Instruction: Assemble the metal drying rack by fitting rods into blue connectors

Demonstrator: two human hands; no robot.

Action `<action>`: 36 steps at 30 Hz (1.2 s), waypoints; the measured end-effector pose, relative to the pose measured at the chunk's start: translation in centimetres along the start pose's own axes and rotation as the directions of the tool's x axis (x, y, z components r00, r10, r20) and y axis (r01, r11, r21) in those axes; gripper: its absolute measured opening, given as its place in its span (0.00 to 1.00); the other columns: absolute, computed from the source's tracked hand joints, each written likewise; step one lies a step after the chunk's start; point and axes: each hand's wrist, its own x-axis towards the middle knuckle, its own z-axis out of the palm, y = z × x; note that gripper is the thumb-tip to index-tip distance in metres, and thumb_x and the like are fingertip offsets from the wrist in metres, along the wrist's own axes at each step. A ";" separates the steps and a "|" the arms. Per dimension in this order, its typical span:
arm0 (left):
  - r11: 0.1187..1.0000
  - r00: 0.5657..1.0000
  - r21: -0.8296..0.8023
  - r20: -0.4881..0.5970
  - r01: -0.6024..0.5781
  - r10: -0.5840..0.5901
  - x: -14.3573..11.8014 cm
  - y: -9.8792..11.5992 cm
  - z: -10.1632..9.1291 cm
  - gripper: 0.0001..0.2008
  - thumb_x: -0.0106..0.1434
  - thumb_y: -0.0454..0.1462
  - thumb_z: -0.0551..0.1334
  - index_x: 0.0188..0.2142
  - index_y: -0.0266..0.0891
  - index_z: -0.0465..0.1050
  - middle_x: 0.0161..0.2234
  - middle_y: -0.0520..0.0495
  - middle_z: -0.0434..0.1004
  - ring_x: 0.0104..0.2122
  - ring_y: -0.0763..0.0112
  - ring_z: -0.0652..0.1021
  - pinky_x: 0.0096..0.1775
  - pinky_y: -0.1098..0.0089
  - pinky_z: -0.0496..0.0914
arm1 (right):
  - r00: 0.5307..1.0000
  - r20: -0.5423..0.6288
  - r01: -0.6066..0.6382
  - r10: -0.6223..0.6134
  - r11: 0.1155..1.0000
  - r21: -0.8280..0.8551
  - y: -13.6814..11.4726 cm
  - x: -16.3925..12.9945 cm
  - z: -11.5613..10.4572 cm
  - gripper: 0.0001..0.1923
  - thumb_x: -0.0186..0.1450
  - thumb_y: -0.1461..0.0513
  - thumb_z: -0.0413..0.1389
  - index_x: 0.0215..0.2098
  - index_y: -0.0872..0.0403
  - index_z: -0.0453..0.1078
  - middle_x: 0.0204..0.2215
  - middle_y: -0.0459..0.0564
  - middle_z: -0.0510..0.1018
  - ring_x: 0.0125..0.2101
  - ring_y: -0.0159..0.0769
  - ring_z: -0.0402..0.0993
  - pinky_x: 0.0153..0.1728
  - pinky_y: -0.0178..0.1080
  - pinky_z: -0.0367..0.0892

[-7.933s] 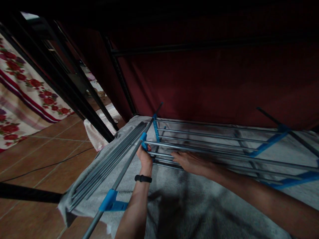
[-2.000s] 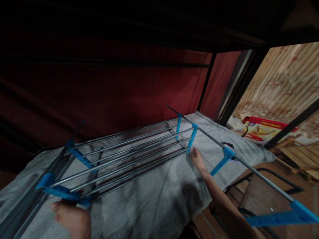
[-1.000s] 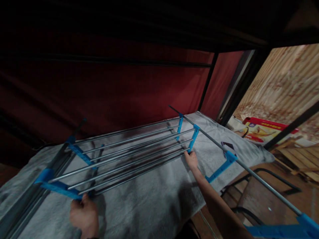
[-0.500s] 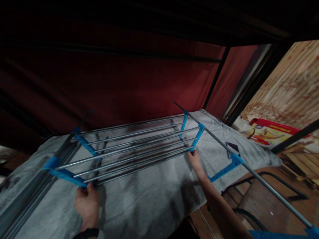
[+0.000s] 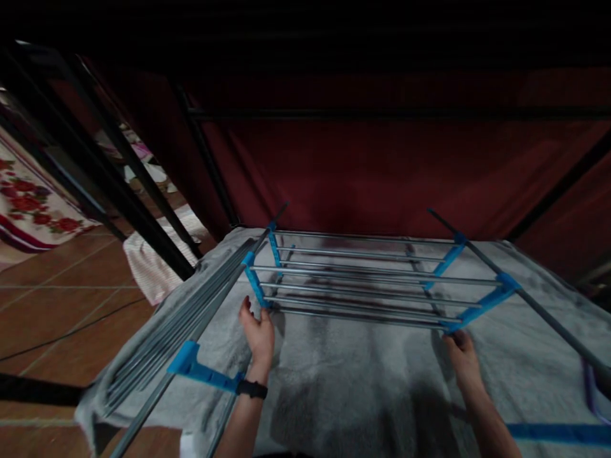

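A rack of thin grey metal rods joined by blue plastic brackets stands on a grey blanket. My left hand, with a dark band at the wrist, is beside the lower end of the left front bracket. Its fingers are apart and curve upward, with nothing held in them. At the other side, my right hand has its fingers curled around the lower end of the right front bracket. Nearer to me, another blue bracket sits on the left long pole.
Several loose metal rods lie along the blanket's left side. A red curtain hangs behind, under a dark frame bar. Dark posts stand at left over a tiled floor. A blue part shows at lower right.
The view has swung left, bringing the tiled floor and loose rods into sight. My left hand's fingers have come off the left bracket's end and spread; my right hand stays at its bracket.
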 end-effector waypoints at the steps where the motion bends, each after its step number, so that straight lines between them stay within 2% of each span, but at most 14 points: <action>1: 0.999 0.999 0.007 -0.015 -0.044 0.044 -0.3 0.6 -0.4 0.26 0.67 0.37 0.57 0.63 0.37 0.60 0.61 0.30 0.66 0.62 0.51 0.68 0.60 0.50 0.67 | 1.000 0.013 -0.012 0.012 1.000 0.010 0.1 0.0 0.0 0.15 0.48 0.50 0.57 0.32 0.46 0.71 0.28 0.50 0.78 0.31 0.50 0.75 0.39 0.54 0.72; 4: 0.972 0.972 0.023 -0.018 -0.235 0.235 -1.3 3.0 -1.4 0.21 0.69 0.38 0.54 0.60 0.38 0.63 0.57 0.33 0.68 0.59 0.53 0.70 0.58 0.51 0.68 | 0.998 0.016 -0.070 0.069 0.996 0.053 -0.2 -0.1 0.0 0.19 0.48 0.50 0.58 0.36 0.47 0.71 0.33 0.52 0.79 0.37 0.52 0.76 0.45 0.56 0.71; 7: 0.902 0.903 0.039 0.030 -0.429 0.429 -1.6 6.2 -2.1 0.19 0.71 0.38 0.53 0.59 0.38 0.65 0.54 0.34 0.70 0.58 0.54 0.70 0.60 0.52 0.67 | 0.992 -0.088 -0.078 0.085 0.994 0.082 -1.5 -0.4 -0.1 0.25 0.50 0.48 0.58 0.43 0.50 0.69 0.40 0.55 0.79 0.42 0.51 0.76 0.49 0.54 0.71; 8: 0.876 0.877 0.046 0.041 -0.480 0.479 -1.6 7.3 -2.2 0.19 0.71 0.38 0.54 0.59 0.38 0.66 0.54 0.34 0.70 0.58 0.54 0.70 0.60 0.51 0.66 | 0.984 -0.158 -0.069 0.082 0.994 0.086 -2.2 -0.5 -0.1 0.28 0.51 0.48 0.57 0.46 0.51 0.68 0.43 0.57 0.78 0.45 0.50 0.76 0.51 0.53 0.70; 10: 0.822 0.823 0.044 0.061 -0.568 0.565 -1.2 9.3 -2.0 0.19 0.71 0.37 0.54 0.59 0.38 0.67 0.54 0.35 0.70 0.59 0.53 0.70 0.62 0.50 0.64 | 0.975 -0.216 -0.031 0.046 0.997 0.072 -3.8 -0.6 -0.2 0.32 0.55 0.47 0.55 0.55 0.52 0.65 0.51 0.58 0.75 0.51 0.48 0.73 0.55 0.51 0.68; 13: 0.724 0.720 0.012 0.117 -0.690 0.684 -0.5 11.9 -1.0 0.19 0.70 0.37 0.56 0.59 0.38 0.68 0.55 0.34 0.71 0.59 0.52 0.70 0.61 0.50 0.64 | 0.954 -0.297 0.067 -0.038 0.994 0.090 -6.8 -0.3 -0.5 0.35 0.59 0.48 0.52 0.61 0.52 0.61 0.58 0.60 0.72 0.57 0.47 0.70 0.60 0.50 0.64; 17: 0.568 0.548 -0.002 0.259 -0.823 0.796 0.1 14.6 1.3 0.17 0.71 0.38 0.56 0.58 0.39 0.70 0.54 0.35 0.74 0.56 0.51 0.73 0.57 0.51 0.66 | 0.944 -0.320 0.150 -0.079 0.968 0.201 -10.7 0.9 -1.2 0.37 0.59 0.50 0.54 0.63 0.55 0.61 0.61 0.62 0.69 0.59 0.47 0.68 0.61 0.50 0.63; 20: 0.465 0.421 -0.039 0.363 -0.885 0.831 0.5 16.2 3.1 0.18 0.72 0.40 0.55 0.58 0.39 0.71 0.53 0.36 0.76 0.54 0.52 0.74 0.57 0.52 0.65 | 0.946 -0.301 0.200 -0.121 0.948 0.248 -13.0 2.0 -1.6 0.35 0.59 0.52 0.55 0.63 0.54 0.63 0.61 0.61 0.71 0.59 0.47 0.69 0.61 0.50 0.63; 23: 0.402 0.343 -0.041 0.450 -0.915 0.825 0.9 17.5 4.6 0.20 0.73 0.43 0.53 0.58 0.38 0.72 0.52 0.36 0.77 0.53 0.52 0.75 0.57 0.52 0.64 | 0.943 -0.282 0.245 -0.175 0.941 0.233 -14.5 3.1 -1.9 0.30 0.60 0.53 0.54 0.59 0.54 0.68 0.57 0.58 0.75 0.56 0.46 0.71 0.59 0.49 0.64; 26: 0.356 0.287 -0.029 0.532 -0.934 0.797 1.4 17.9 5.5 0.20 0.73 0.45 0.52 0.55 0.38 0.75 0.49 0.37 0.80 0.48 0.53 0.77 0.52 0.55 0.66 | 0.945 -0.265 0.250 -0.192 0.946 0.208 -15.2 3.8 -1.9 0.26 0.60 0.53 0.54 0.54 0.55 0.71 0.51 0.56 0.79 0.52 0.47 0.73 0.57 0.49 0.66; 28: 0.334 0.264 -0.017 0.573 -0.943 0.776 1.7 17.9 5.8 0.21 0.73 0.46 0.52 0.53 0.39 0.77 0.44 0.39 0.81 0.43 0.54 0.79 0.47 0.58 0.67 | 0.948 -0.259 0.241 -0.187 0.950 0.199 -15.2 4.2 -1.9 0.24 0.60 0.53 0.54 0.51 0.56 0.73 0.47 0.56 0.80 0.49 0.47 0.74 0.57 0.51 0.66; 30: 0.311 0.257 0.014 0.598 -0.950 0.759 1.9 17.7 6.0 0.21 0.73 0.47 0.51 0.51 0.39 0.78 0.39 0.40 0.82 0.39 0.56 0.79 0.43 0.60 0.67 | 0.945 -0.265 0.246 -0.191 0.950 0.192 -15.1 4.4 -1.7 0.23 0.60 0.53 0.54 0.49 0.56 0.74 0.48 0.56 0.80 0.49 0.47 0.74 0.58 0.52 0.65; 33: 0.278 0.251 0.053 0.610 -0.959 0.752 2.2 17.3 6.2 0.23 0.74 0.47 0.49 0.49 0.39 0.79 0.36 0.41 0.81 0.36 0.56 0.79 0.40 0.61 0.66 | 0.939 -0.265 0.271 -0.219 0.945 0.181 -14.9 4.6 -1.6 0.24 0.62 0.53 0.54 0.51 0.57 0.74 0.51 0.56 0.79 0.54 0.48 0.72 0.62 0.52 0.61; 36: 0.288 0.260 0.055 0.612 -0.956 0.747 2.3 17.1 6.5 0.23 0.74 0.49 0.49 0.47 0.39 0.79 0.35 0.41 0.81 0.35 0.55 0.79 0.39 0.61 0.66 | 0.937 -0.269 0.277 -0.225 0.945 0.175 -14.7 4.6 -1.5 0.26 0.62 0.52 0.54 0.53 0.58 0.73 0.52 0.57 0.79 0.57 0.48 0.71 0.63 0.51 0.60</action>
